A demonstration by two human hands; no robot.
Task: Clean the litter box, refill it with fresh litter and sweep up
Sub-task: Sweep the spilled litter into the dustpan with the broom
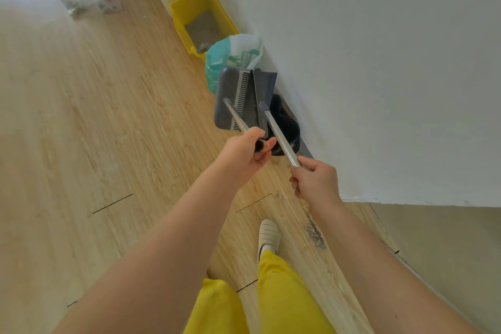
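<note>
Along the white wall (379,62): yellow plastic litter box (200,22) holding grey litter, teal-and-white plastic bag (230,59) just beside it | grey long-handled dustpan (233,97) and grey broom (264,87) side by side before the bag | left hand (248,156) fist-tight around dustpan handle | right hand (315,180) clenched on broom's metal pole

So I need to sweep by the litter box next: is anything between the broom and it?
Yes. The teal-and-white plastic bag sits against the wall between the broom and dustpan and the yellow litter box.
</note>
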